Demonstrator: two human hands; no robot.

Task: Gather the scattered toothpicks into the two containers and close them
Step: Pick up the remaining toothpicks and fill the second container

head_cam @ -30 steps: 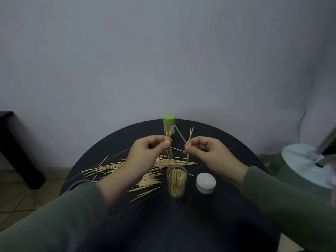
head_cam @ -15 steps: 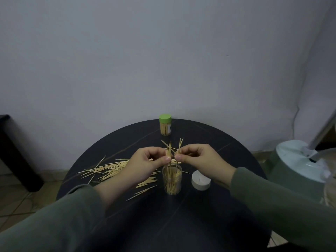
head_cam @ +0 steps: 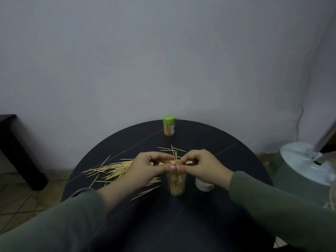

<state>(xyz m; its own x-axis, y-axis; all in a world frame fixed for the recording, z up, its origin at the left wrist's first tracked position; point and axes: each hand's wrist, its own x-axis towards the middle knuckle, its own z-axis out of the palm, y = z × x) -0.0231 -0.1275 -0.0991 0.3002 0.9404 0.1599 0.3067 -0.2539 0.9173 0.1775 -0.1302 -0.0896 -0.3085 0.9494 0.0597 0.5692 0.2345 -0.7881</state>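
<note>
Both my hands meet right over the open jar (head_cam: 176, 184). The left hand (head_cam: 145, 171) and the right hand (head_cam: 201, 167) each pinch the same small bundle of toothpicks (head_cam: 175, 157) between thumb and fingers (head_cam: 171, 167), with the sticks standing nearly upright and their lower ends hidden behind my fingertips at the jar's mouth. I cannot tell whether those ends are already inside the rim.

The jar sits directly under the fingers, partly filled. Its white lid (head_cam: 204, 185) lies on the desk (head_cam: 200, 215) just to the right of the jar, half hidden below my right wrist. The main pile (head_cam: 116, 169) of loose sticks spreads left of my left hand, with a few strays (head_cam: 145, 192) nearer me and a few more beyond the fingers. The second jar, with its green cap (head_cam: 169, 119) on, stands well beyond the fingers at the far edge.

My worry is the release. The bundle fans a little at the top, so if I let go before the lower ends are inside, some sticks may catch the rim and spill back onto the desk. Pressing down on sticks that jam against those already inside could tip the light jar. My right wrist could also nudge the lid.
</note>
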